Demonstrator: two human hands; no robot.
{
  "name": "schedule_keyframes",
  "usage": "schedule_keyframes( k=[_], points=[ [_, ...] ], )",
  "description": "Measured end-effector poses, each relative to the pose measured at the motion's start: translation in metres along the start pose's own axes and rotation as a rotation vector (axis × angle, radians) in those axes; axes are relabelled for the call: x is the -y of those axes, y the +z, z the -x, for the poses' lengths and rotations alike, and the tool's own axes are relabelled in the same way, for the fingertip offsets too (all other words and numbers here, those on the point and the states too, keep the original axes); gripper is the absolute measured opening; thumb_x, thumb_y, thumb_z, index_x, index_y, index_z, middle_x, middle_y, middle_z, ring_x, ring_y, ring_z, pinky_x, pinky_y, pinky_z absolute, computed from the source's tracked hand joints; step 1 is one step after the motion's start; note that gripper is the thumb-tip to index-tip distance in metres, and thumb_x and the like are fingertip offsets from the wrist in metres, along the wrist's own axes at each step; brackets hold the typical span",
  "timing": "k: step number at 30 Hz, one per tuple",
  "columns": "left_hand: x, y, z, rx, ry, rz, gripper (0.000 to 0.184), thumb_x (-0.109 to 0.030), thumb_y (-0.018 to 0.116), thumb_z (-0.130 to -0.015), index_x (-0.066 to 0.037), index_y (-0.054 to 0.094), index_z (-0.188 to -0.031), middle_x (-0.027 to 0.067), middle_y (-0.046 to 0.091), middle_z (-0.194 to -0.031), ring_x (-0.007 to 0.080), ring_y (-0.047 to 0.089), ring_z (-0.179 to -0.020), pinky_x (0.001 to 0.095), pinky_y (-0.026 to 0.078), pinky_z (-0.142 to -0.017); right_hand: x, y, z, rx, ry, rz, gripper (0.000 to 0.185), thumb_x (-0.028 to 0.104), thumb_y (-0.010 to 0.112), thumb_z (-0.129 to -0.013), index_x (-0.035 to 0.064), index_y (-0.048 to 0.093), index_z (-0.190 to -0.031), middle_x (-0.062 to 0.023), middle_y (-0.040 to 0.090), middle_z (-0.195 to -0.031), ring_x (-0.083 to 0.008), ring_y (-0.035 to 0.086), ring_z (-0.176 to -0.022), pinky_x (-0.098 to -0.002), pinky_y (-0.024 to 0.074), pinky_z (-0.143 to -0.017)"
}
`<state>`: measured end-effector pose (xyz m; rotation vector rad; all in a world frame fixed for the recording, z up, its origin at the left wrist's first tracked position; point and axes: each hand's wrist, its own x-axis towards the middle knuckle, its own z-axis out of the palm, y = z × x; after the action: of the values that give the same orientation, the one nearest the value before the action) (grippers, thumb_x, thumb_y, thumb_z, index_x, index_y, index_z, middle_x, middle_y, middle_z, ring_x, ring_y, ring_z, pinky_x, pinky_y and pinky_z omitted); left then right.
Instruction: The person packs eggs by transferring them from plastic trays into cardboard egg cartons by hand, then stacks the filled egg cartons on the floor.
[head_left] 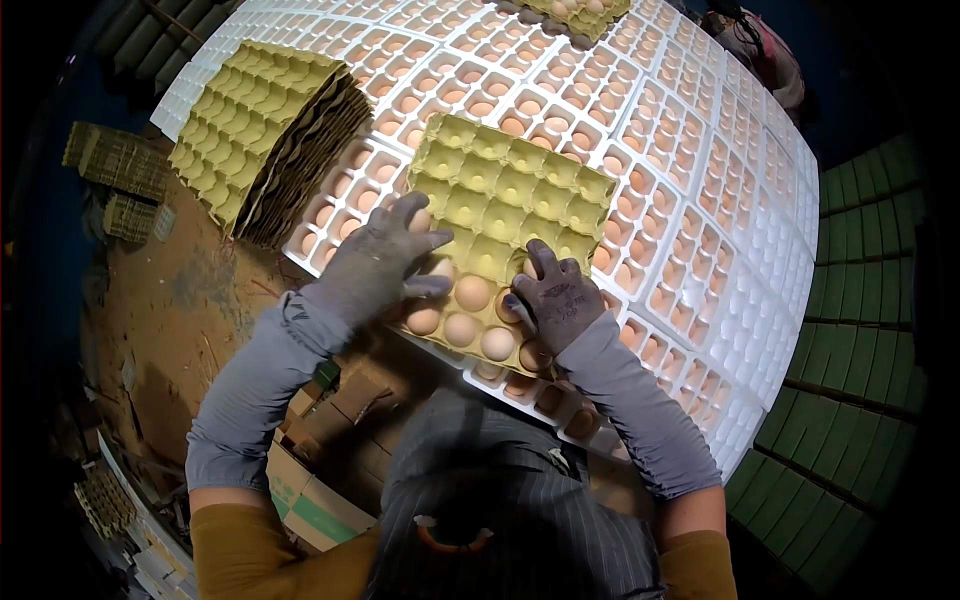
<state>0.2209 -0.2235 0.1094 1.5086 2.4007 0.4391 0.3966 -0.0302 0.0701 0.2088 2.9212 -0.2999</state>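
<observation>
A yellow pulp egg tray lies in front of me on top of white trays. Its near rows hold several brown eggs, while cups farther off hold none. My left hand, in a grey glove, is at the tray's left side with bent fingers around an egg; another egg shows by its fingertips. On the right side, my gloved right hand grips an egg low over the tray, mostly covered by the fingers. Its thumb rests beside another egg.
White compartment trays full of eggs spread across the wide surface. A tall stack of pulp trays stands at the left, and another tray with eggs is at the far edge. Green slatted panels line the right. Another person is at the upper right.
</observation>
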Motion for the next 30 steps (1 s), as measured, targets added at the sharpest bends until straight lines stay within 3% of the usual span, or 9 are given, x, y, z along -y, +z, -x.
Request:
schedule_keyframes(
  k=[4, 7, 9, 11, 14, 17, 23, 25, 30],
  points=[
    [-0.005, 0.006, -0.009, 0.244, -0.080, -0.137, 0.048, -0.025, 0.080, -0.076, -0.014, 0.066, -0.120, 0.0147, 0.046, -0.137, 0.0370, 0.051, -0.122, 0.0450, 0.047, -0.099, 0.000, 0.006, -0.001, 0.083, -0.065, 0.109, 0.045, 0.042, 0.065, -0.089, 0.0093, 0.056, -0.118, -0.0160, 0.036, -0.149, -0.0396, 0.051, -0.121, -0.0431, 0.0505, -0.094],
    [-0.006, 0.002, 0.009, -0.031, -0.219, 0.395, 0.044, -0.033, 0.077, -0.084, -0.014, 0.065, -0.122, 0.0155, 0.050, -0.131, 0.0278, 0.059, -0.110, 0.0382, 0.050, -0.093, -0.002, -0.003, 0.005, 0.013, -0.033, -0.032, 0.036, 0.032, 0.071, -0.083, 0.0167, 0.061, -0.114, -0.0121, 0.040, -0.145, -0.0334, 0.054, -0.111, -0.0428, 0.0527, -0.090],
    [-0.002, 0.009, 0.021, -0.002, -0.453, 1.199, 0.055, -0.052, 0.068, -0.090, -0.005, 0.060, -0.118, 0.0080, 0.059, -0.108, 0.0185, 0.062, -0.090, 0.0314, 0.054, -0.080, -0.009, -0.011, 0.019, -0.159, 0.054, -0.420, 0.043, 0.032, 0.079, -0.077, 0.0118, 0.066, -0.112, -0.0163, 0.048, -0.138, -0.0341, 0.056, -0.115, -0.0418, 0.0504, -0.094],
    [-0.018, 0.029, 0.031, 0.114, -0.363, 1.877, 0.074, -0.075, 0.043, -0.089, -0.009, 0.058, -0.120, 0.0115, 0.060, -0.122, 0.0229, 0.060, -0.090, 0.0348, 0.052, -0.077, -0.031, 0.001, 0.036, -0.335, 0.006, -0.984, 0.044, 0.031, 0.076, -0.081, 0.0043, 0.067, -0.115, -0.0164, 0.056, -0.129, -0.0291, 0.058, -0.114, -0.0392, 0.0492, -0.095],
    [-0.059, 0.045, 0.018, 0.138, -0.497, 2.036, 0.076, -0.077, 0.041, -0.087, -0.009, 0.057, -0.116, 0.0153, 0.058, -0.126, 0.0246, 0.060, -0.089, 0.0367, 0.053, -0.076, -0.030, -0.007, 0.086, -0.187, 0.342, -2.036, 0.056, 0.047, 0.059, -0.096, 0.0010, 0.057, -0.128, -0.0072, 0.066, -0.103, -0.0138, 0.065, -0.089, -0.0247, 0.0555, -0.076],
    [-0.102, 0.066, -0.003, 0.286, -0.521, 2.013, 0.076, -0.073, 0.040, -0.091, -0.005, 0.056, -0.119, 0.0168, 0.057, -0.129, 0.0238, 0.063, -0.099, 0.0360, 0.054, -0.088, -0.052, 0.018, 0.142, -0.222, 0.411, -2.121, 0.060, 0.055, 0.050, -0.099, 0.0018, 0.058, -0.126, -0.0054, 0.066, -0.105, -0.0138, 0.064, -0.090, -0.0248, 0.0545, -0.073],
    [-0.260, 0.130, -0.043, 0.575, -0.255, 1.356, 0.056, -0.046, 0.060, -0.096, -0.002, 0.056, -0.131, 0.0104, 0.066, -0.106, 0.0145, 0.065, -0.082, 0.0287, 0.054, -0.069, -0.106, 0.023, 0.327, -0.461, 0.612, -2.001, 0.044, 0.029, 0.061, -0.097, -0.0025, 0.058, -0.127, -0.0109, 0.062, -0.119, -0.0188, 0.062, -0.102, -0.0300, 0.0514, -0.085],
    [-0.336, 0.150, -0.050, 0.693, -0.305, 1.173, 0.055, -0.028, 0.076, -0.084, -0.002, 0.059, -0.129, 0.0106, 0.067, -0.107, 0.0175, 0.065, -0.088, 0.0319, 0.054, -0.077, -0.126, 0.083, 0.392, -0.632, 0.786, -1.363, 0.046, 0.020, 0.073, -0.086, -0.0023, 0.060, -0.125, -0.0136, 0.056, -0.130, -0.0226, 0.058, -0.113, -0.0339, 0.0513, -0.090],
    [-0.487, 0.254, -0.033, 0.427, 0.380, 0.666, 0.054, -0.025, 0.084, -0.072, -0.011, 0.066, -0.122, 0.0149, 0.053, -0.127, 0.0316, 0.056, -0.116, 0.0413, 0.052, -0.093, -0.181, 0.119, 0.547, -0.732, 1.146, -0.432, 0.049, 0.020, 0.082, -0.068, 0.0068, 0.068, -0.112, -0.0235, 0.050, -0.135, -0.0395, 0.054, -0.118, -0.0435, 0.0500, -0.095]
  ],
)
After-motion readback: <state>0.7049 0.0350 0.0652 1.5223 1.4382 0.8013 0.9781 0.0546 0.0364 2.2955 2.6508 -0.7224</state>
